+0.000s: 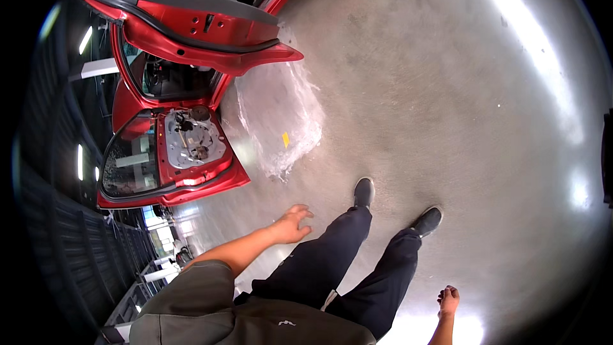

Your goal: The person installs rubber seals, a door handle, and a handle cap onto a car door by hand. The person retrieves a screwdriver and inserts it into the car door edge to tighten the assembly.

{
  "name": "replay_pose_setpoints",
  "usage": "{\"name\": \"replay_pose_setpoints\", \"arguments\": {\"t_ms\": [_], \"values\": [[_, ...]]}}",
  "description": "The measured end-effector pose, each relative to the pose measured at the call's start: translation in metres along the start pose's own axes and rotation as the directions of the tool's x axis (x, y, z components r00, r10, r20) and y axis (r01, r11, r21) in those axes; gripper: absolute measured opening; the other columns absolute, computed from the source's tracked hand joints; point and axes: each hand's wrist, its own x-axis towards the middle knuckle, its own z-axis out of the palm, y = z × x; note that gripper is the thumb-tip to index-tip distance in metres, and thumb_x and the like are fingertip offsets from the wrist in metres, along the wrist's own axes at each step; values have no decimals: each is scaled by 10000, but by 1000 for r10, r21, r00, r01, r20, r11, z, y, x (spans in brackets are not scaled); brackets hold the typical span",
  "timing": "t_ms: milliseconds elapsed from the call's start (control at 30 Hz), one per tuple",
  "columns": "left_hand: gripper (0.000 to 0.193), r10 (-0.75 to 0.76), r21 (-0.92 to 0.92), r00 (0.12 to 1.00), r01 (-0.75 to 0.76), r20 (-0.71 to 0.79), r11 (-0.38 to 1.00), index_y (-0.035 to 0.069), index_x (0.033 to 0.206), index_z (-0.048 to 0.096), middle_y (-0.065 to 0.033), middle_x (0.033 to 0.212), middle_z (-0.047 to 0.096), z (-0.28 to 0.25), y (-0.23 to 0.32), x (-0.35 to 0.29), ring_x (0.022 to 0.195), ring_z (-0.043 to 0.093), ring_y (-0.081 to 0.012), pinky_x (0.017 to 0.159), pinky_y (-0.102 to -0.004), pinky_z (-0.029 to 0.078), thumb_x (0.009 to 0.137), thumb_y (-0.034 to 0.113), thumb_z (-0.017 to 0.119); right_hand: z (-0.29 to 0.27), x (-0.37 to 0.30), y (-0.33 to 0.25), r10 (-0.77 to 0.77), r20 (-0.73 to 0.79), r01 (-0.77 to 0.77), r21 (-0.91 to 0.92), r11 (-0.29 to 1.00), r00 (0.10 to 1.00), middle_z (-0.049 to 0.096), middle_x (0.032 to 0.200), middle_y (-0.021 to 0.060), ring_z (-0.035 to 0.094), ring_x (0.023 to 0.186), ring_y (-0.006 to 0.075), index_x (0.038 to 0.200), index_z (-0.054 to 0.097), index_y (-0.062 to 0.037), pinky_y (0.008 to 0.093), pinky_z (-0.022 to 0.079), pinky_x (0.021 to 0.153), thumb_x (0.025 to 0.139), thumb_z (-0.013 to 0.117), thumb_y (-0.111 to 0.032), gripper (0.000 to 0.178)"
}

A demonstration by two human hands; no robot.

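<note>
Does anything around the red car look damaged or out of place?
Yes: the lower car door, nearest the left hand, looks odd: its inner trim seems missing, leaving its inside bare. A crumpled translucent sheet lies on the floor.

I am standing in a vehicle workshop. I note a red car with one stripped door, concrete floor beside it and strip lights beyond it.

White strip lights glow above a shiny grey floor.
</note>
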Motion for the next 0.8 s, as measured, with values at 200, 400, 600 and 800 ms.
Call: {"name": "replay_pose_setpoints", "arguments": {"t_ms": [200,400,600,800], "values": [[412,-19,-192,1000,20,4,981,55,1289,649,-232,1444,539,-1,85,19,1359,526,-416,1151,-458,439,938,263,706,-63,8,-87,-13,-97,5,-85,996,995,631,800,16,589,651,131,1125,642,-101,290,469,560,1019,587,-187,147],[350,-251,-449,967,204,-47,870,39,1195,699,-216,1231,677,15,98,20,1119,674,-398,960,-473,552,944,281,678,-67,14,-196,-83,23,87,-234,968,996,640,790,40,605,628,156,1109,641,-86,316,494,543,1000,584,-147,137],[333,-420,-548,907,332,-39,768,19,1147,718,-207,1108,750,12,144,-12,1066,718,-357,931,-432,560,975,296,649,-59,6,-335,-52,120,84,-284,955,991,603,773,40,567,606,146,1129,621,-79,296,475,544,981,594,-114,155],[301,-622,-758,774,333,-120,561,29,1118,726,-179,1069,763,66,217,-61,991,742,-331,891,-393,573,987,274,612,-54,-6,-478,-103,205,189,-458,869,973,638,803,48,588,641,146,1134,657,-42,296,501,575,963,619,-114,190]]}}
